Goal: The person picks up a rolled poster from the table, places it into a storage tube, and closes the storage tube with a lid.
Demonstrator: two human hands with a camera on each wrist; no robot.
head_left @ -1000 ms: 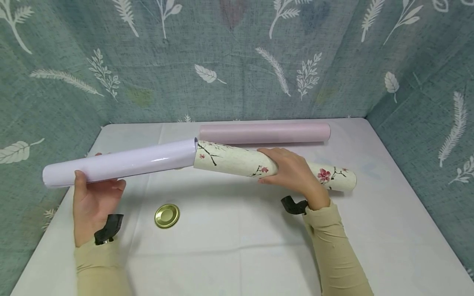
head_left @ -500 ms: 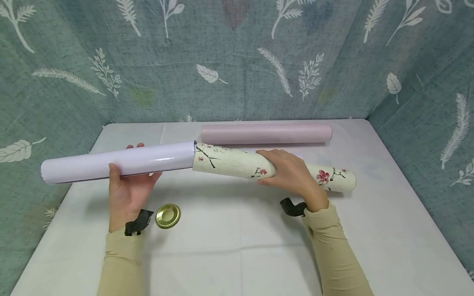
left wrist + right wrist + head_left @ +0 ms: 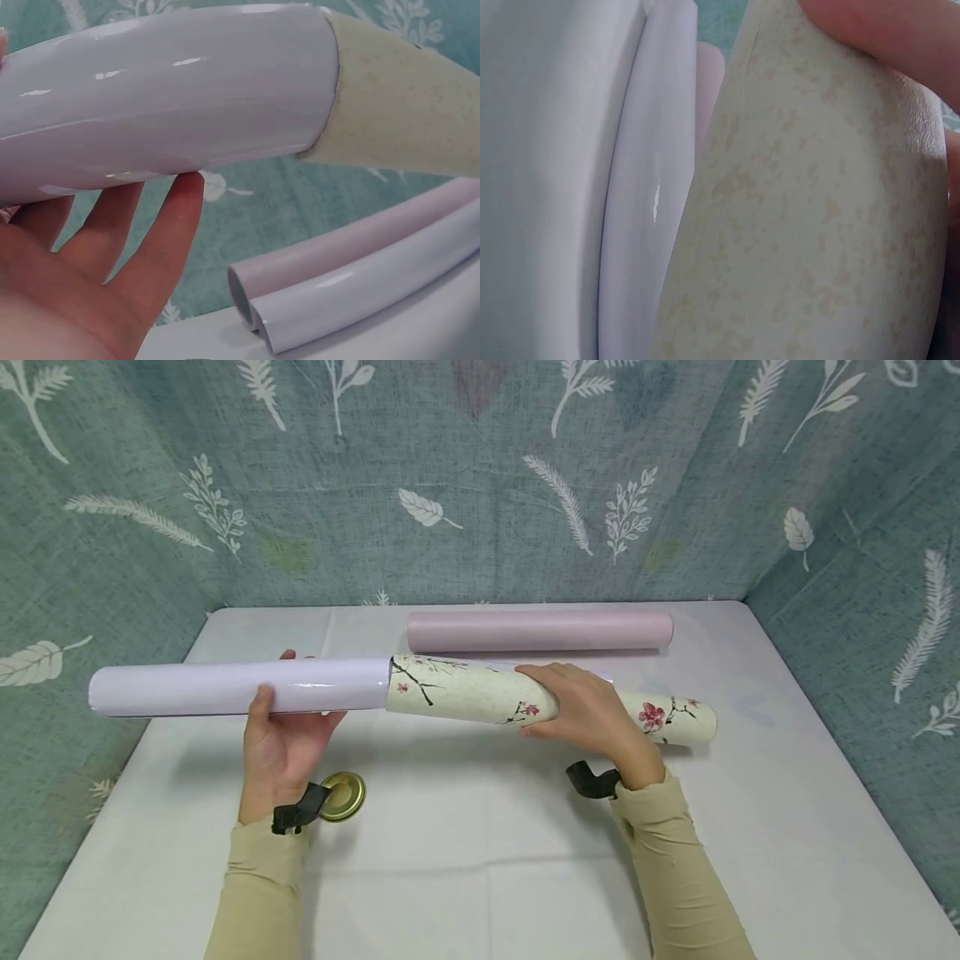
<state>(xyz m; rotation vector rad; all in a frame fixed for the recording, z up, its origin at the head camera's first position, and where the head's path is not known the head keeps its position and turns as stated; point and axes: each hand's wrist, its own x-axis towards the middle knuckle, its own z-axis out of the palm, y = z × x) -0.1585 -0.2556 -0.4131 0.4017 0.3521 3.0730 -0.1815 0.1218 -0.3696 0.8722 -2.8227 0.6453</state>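
Note:
My left hand (image 3: 288,747) holds a glossy lavender roll (image 3: 187,687) from below, thumb on the near side and fingertips showing behind it. My right hand (image 3: 585,706) grips a cream roll printed with blossom branches (image 3: 457,691) from above, around its middle. Both rolls are up over the table, end to end. In the left wrist view the lavender roll's rim (image 3: 330,90) surrounds the end of the cream roll (image 3: 397,97). The cream roll slants slightly down to the right. In the right wrist view the cream roll (image 3: 802,202) fills much of the picture, fingers across its top.
A pink roll (image 3: 540,631) lies along the back of the white-covered table (image 3: 480,893). A second lavender roll (image 3: 360,300) lies right beside it, mostly hidden in the head view. A gold jar lid (image 3: 345,796) lies by my left wrist. Patterned green cloth (image 3: 480,510) hangs around the table.
My left hand has slid right along the lavender roll toward its middle. That roll has levelled out, and its right end has come down into line with the cream roll. The right hand has barely moved.

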